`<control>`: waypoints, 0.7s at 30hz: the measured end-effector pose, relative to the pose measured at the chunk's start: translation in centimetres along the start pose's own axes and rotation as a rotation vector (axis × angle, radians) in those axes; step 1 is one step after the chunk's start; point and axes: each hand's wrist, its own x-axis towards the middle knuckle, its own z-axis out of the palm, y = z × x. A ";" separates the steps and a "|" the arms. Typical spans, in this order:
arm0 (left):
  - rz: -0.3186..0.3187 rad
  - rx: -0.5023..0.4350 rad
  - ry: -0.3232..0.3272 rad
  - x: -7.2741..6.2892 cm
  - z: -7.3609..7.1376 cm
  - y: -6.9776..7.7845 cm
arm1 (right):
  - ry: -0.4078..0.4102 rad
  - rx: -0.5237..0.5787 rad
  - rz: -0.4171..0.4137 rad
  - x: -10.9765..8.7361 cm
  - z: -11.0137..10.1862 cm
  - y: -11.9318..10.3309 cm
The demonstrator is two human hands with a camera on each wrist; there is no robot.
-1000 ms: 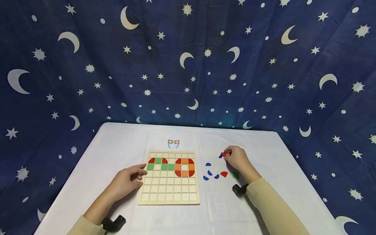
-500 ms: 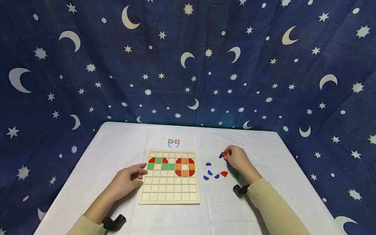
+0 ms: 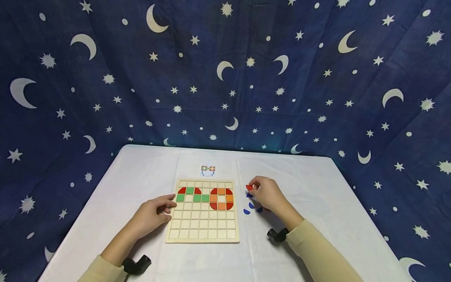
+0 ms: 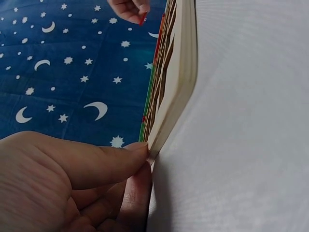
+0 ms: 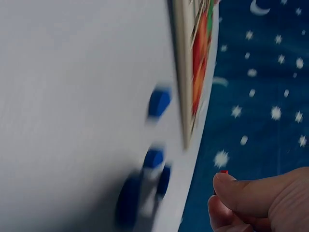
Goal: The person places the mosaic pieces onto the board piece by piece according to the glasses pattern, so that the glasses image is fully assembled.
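Observation:
My right hand [image 3: 269,194] pinches a red quarter-circle tile [image 3: 248,187] between thumb and fingertips, above the table to the right of the wooden grid board [image 3: 202,224]. Only a sliver of that tile shows past the thumb in the right wrist view. Along the board's left edge, my left hand [image 3: 151,215] touches the wood with loosely extended fingers; its thumb [image 4: 111,164] meets the edge in the left wrist view. Green tiles [image 3: 189,190], orange tiles [image 3: 221,191] and red rounded tiles fill some cells in the upper rows.
Several blue half-round tiles [image 3: 246,212] lie right of the board, partly under my right hand. Another red tile is mostly hidden by that hand. A small pattern card [image 3: 208,170] lies behind the board on the white tablecloth [image 3: 148,172]. A starry curtain [image 3: 197,70] hangs behind.
My right hand has moved left toward the board, carrying the red tile away from the blue tile it was beside. The left hand stays at the board's edge.

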 end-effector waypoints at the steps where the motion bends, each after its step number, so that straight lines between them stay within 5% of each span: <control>1: 0.000 0.001 -0.001 0.0 0.0 0.0 | -0.007 0.009 -0.012 -0.2 0.3 -0.6; 21: 0.016 0.007 0.002 -0.1 -0.1 0.0 | -0.166 0.075 -0.278 -2.4 8.2 -11.1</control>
